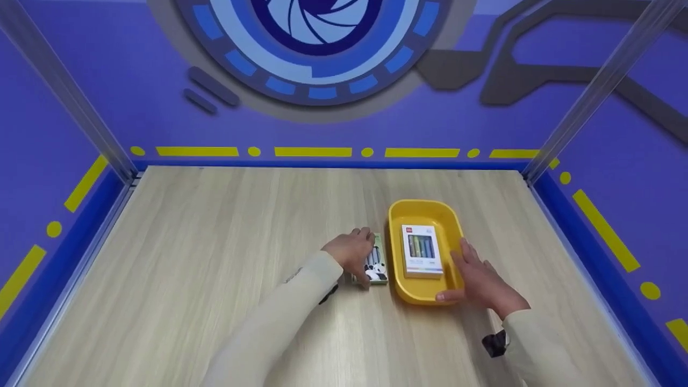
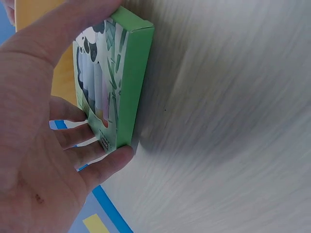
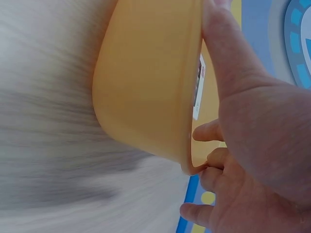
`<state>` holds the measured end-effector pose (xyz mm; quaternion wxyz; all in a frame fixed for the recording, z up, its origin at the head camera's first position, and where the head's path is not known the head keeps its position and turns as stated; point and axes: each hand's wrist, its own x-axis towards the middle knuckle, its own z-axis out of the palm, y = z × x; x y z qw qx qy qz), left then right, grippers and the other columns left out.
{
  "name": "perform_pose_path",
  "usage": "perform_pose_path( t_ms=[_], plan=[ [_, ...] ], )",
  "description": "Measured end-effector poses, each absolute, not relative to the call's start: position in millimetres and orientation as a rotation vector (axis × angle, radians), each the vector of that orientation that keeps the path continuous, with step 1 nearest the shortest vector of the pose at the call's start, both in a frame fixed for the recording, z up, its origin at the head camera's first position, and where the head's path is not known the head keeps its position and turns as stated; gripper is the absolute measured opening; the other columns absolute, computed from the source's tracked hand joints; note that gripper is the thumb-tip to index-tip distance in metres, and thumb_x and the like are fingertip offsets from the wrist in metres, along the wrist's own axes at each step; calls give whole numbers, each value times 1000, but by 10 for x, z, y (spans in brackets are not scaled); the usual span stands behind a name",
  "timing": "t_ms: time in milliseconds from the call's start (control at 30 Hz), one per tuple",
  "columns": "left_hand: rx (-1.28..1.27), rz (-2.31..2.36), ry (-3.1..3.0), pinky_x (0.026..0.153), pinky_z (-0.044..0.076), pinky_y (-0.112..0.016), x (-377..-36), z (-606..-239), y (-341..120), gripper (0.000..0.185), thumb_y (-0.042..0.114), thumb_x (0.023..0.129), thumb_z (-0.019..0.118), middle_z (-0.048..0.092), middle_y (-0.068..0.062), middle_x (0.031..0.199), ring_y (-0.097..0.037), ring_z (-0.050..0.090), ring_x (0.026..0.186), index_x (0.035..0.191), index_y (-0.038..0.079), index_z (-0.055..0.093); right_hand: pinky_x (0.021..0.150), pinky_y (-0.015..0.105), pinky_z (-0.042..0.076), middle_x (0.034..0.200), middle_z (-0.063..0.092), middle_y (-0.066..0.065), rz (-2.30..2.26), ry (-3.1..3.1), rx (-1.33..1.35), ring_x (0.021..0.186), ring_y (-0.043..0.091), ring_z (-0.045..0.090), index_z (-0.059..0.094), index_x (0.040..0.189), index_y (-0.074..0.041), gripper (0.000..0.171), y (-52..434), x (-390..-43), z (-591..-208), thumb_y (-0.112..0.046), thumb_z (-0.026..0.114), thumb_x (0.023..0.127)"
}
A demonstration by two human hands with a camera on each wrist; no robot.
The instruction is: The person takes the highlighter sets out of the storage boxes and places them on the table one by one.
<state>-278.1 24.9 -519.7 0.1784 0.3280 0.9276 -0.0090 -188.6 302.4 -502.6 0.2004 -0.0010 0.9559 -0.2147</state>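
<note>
Gripping the green marker box (image 1: pixel 376 264), the left hand (image 1: pixel 352 251) had thumb and fingers curled round its long sides; the box lay flat on the desk (image 1: pixel 215 269), just left of the yellow tray (image 1: pixel 398 215) and right of the desk's centre, nearer the front edge. Its long axis ran front to back, parallel to the tray's. Judged step: the box was being picked up, with the white marker box (image 1: pixel 422 251) already lying inside the tray. The next move would call for a lift clear of the tray's left wall. The right hand (image 1: pixel 478 279) rested with straight fingers on the tray's right rim and thumb at its front corner, steadying it, its grip not closed.
</note>
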Motion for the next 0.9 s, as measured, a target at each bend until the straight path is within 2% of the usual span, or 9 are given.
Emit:
perform_pose_path(
  t_ms=[367,533,667,900],
  plan=[
    [962,-41,2638,98,49,-29,-2752,-5236,223,115,54,61,86,40,-8,143,-16,46,114,150,5,31,116,66,2,160,-11,25,-591,2692,-57,147,47,2,15,152,3,131,3015,-1871,-5035,-66,78,61],
    [936,-6,2635,107,44,-33,-2756,-5246,214,117,52,61,87,35,-9,149,-19,44,126,152,7,27,116,66,1,161,-13,22,-615,2682,-30,147,47,0,13,154,0,129,3015,-1883,-5019,-63,79,63],
    [927,18,2620,113,38,-36,-2760,-5246,201,120,54,61,86,28,-11,156,-24,36,139,153,9,24,116,66,1,161,-13,21,-604,2681,-29,147,47,0,14,153,1,128,3013,-1886,-5017,-63,79,63],
    [908,81,2602,119,30,-38,-2780,-5225,190,122,56,59,86,19,-9,161,-24,24,148,154,14,23,116,65,0,161,-14,20,-597,2673,-15,147,46,-2,14,153,0,127,3009,-1890,-5017,-63,79,63]
  ],
)
